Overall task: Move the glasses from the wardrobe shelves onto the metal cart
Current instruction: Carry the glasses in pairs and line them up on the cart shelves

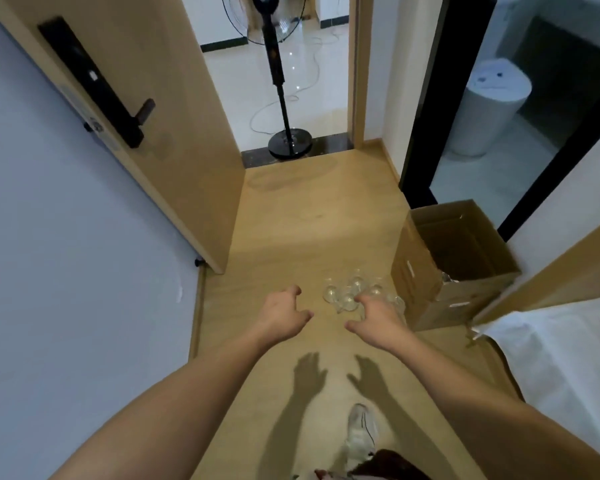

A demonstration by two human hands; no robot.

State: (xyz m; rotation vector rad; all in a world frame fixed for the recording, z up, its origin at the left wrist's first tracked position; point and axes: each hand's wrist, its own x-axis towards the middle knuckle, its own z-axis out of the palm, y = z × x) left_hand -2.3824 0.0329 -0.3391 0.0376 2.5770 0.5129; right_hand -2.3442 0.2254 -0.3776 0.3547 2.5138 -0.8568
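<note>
A light wood-look floor [291, 209] runs up the middle of the frame. Right of centre, a cluster of clear glasses [352, 292] stands directly on it, just left of an open cardboard box [426, 271] that also sits on the floor. At upper centre, the round black base of a pedestal fan [290, 144] rests on the dark threshold strip where the wood meets pale glossy tiles. At lower centre, a white sneaker [361, 431] is planted on the floor.

Wood floor [291, 220], open door [160, 98], standing fan [281, 98] beyond.
</note>
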